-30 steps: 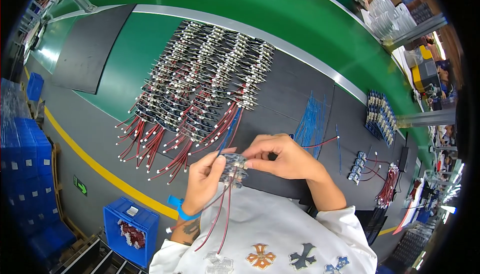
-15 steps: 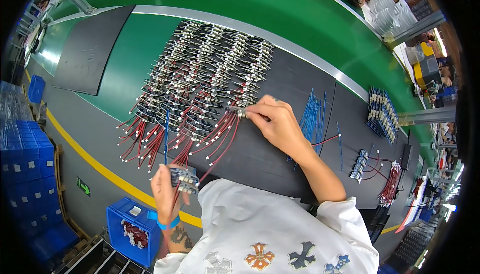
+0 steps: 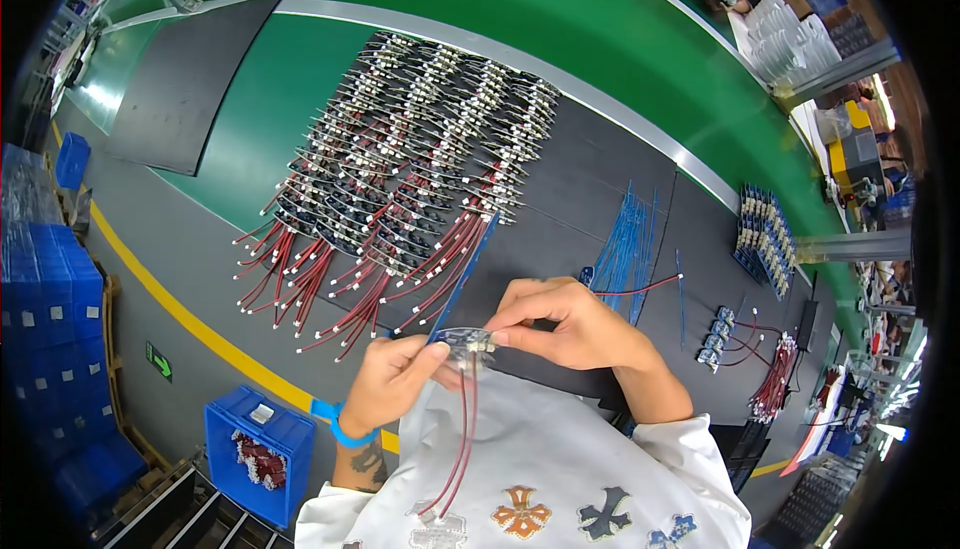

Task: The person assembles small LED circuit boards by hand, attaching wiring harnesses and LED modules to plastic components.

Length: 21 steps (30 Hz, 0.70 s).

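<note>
In front of my chest, my left hand (image 3: 392, 381) grips a small stack of circuit boards (image 3: 466, 340) and a thin blue strip (image 3: 465, 274) that slants up to the right. From the boards, dark red wires (image 3: 467, 429) with small white plugs hang down over my white shirt. My right hand (image 3: 565, 324) pinches the right end of the boards between thumb and fingertips. How many boards are in the stack I cannot tell. Beyond both hands lie dense rows of similar boards (image 3: 430, 139), their red wires (image 3: 375, 304) trailing off the near side.
Loose blue strips (image 3: 628, 249) lie on the black mat (image 3: 580, 164) to the right. Farther right are upright boards (image 3: 765, 234), a short board group (image 3: 716, 337) and a red wire bundle (image 3: 775, 379). A blue bin (image 3: 222, 449) stands at lower left. Across the green belt, another person's hands hold a white part.
My left hand has moved right and up with its boards and strip, which now leans right. My right hand has come back from the board rows and meets the left at the boards.
</note>
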### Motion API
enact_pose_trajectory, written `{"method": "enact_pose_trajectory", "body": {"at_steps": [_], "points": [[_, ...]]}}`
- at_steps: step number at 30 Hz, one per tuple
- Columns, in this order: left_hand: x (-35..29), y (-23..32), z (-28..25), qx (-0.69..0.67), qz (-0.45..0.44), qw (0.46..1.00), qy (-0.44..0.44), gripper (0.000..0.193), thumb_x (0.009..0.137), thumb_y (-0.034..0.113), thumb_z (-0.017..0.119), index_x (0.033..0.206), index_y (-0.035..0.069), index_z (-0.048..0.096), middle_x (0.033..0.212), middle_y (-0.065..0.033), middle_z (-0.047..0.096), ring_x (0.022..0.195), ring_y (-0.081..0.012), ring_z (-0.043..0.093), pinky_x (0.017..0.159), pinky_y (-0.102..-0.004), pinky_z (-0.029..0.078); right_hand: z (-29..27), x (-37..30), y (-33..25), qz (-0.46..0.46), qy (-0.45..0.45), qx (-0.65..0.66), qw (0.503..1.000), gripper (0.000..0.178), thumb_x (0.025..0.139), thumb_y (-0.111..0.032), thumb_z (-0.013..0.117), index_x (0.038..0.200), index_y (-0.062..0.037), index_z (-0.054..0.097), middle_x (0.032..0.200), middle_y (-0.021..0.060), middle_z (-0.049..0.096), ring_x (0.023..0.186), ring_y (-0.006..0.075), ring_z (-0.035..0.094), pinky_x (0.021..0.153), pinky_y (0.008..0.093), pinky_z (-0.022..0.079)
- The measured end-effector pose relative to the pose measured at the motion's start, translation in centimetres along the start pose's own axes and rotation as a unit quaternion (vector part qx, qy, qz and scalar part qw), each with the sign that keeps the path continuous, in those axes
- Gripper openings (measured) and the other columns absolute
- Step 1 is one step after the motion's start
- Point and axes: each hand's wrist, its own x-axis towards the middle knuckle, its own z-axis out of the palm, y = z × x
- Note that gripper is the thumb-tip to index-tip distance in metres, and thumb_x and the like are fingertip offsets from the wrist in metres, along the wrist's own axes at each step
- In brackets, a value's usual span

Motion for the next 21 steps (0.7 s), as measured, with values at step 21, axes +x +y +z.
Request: {"method": "enact_pose_trajectory", "body": {"at_steps": [21], "points": [[-0.1,-0.3,1.2,-0.023,0.005,1.0,0.02,0.029,0.101,0.013,0.047,0.114,-0.01,0.06,0.088,-0.0153,0.071,0.073,-0.018,0.071,0.064,-0.0272,0.055,1.1,0.3,-0.4,-0.014,0.006,-0.063,0.998,0.019,0.081,-0.003,0.073,0.1,-0.0009,0.071,0.089,0.0083,0.066,0.071,0.0162,0.06,0.061,0.0285,0.047]]}}
